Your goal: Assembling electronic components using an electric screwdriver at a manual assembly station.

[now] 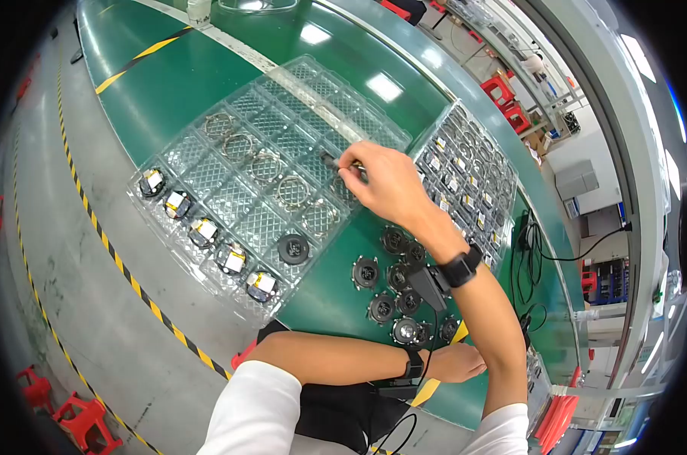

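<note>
My right hand [381,178] reaches over the clear plastic tray [264,224], thumb and fingers pinched together. Something dark shows at the fingertips, too covered to name. Rows of compartments in the tray hold metal rings [292,192], a black round part [293,249] and, along the near-left edge, several round parts with white-and-yellow tops [232,258]. My left hand [456,363] is low over the table beside my right forearm, close to a group of loose black round parts [383,307]. Its fingers are mostly hidden, so their grip cannot be made out.
A second filled tray [465,178] lies right of my right hand on the green table [343,284]. A dark device [428,287] with a cable sits by my right wrist. Black cables [537,254] trail at the right. Red stools [86,425] stand on the grey floor beyond striped tape.
</note>
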Demonstrator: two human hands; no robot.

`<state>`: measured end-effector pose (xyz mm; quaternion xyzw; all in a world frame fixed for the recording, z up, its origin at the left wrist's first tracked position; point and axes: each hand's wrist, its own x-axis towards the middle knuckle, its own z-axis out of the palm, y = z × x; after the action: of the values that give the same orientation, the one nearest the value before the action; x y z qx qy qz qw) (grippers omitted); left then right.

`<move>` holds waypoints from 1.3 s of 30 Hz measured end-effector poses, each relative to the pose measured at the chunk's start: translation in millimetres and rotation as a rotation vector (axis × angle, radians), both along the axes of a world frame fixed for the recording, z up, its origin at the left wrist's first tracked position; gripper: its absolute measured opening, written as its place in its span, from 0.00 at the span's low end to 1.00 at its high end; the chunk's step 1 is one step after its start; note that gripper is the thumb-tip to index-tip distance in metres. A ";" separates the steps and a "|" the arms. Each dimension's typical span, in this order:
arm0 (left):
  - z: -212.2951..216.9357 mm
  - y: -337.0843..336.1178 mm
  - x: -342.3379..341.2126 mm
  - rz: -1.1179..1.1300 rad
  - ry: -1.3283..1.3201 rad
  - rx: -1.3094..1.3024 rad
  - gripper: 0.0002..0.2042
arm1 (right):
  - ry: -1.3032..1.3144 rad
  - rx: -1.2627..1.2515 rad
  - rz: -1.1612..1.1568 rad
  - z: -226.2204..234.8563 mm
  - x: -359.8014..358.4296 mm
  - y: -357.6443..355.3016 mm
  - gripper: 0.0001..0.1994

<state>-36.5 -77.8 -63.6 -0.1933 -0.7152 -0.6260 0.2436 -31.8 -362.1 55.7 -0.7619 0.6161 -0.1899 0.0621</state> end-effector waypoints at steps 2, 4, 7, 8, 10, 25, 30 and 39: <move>-3.4 -1.8 0.6 0.074 0.021 0.063 0.09 | 0.007 -0.028 0.049 -7.1 13.6 -16.9 0.07; -5.2 -1.7 -0.2 0.152 0.106 0.081 0.09 | -0.042 -0.012 0.065 -12.4 25.8 -16.1 0.07; -10.5 -1.6 4.6 0.289 0.266 0.117 0.09 | -0.149 0.026 0.075 -17.7 58.3 -2.0 0.08; -9.8 -6.9 7.9 0.180 0.220 0.139 0.10 | -0.142 0.041 0.152 -18.8 71.3 0.5 0.11; -5.9 -12.6 15.2 -0.046 0.130 0.170 0.10 | -0.129 0.049 0.210 -23.7 93.1 6.2 0.14; -0.6 -20.5 10.2 0.109 0.112 -0.074 0.09 | -0.072 0.218 -0.305 30.0 -42.8 232.9 0.15; 43.5 -44.0 16.1 -0.023 -0.183 -0.391 0.08 | 0.281 -0.057 -1.009 -6.4 -156.0 411.5 0.15; 36.1 -49.2 25.1 0.760 -0.308 -1.070 0.30 | 0.314 0.081 -1.428 -75.8 -176.8 493.1 0.19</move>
<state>-11.5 -127.0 -27.5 0.0691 -0.9716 -0.0765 0.2128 -208.5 131.0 -20.1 -0.1900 0.9708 -0.0498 -0.1379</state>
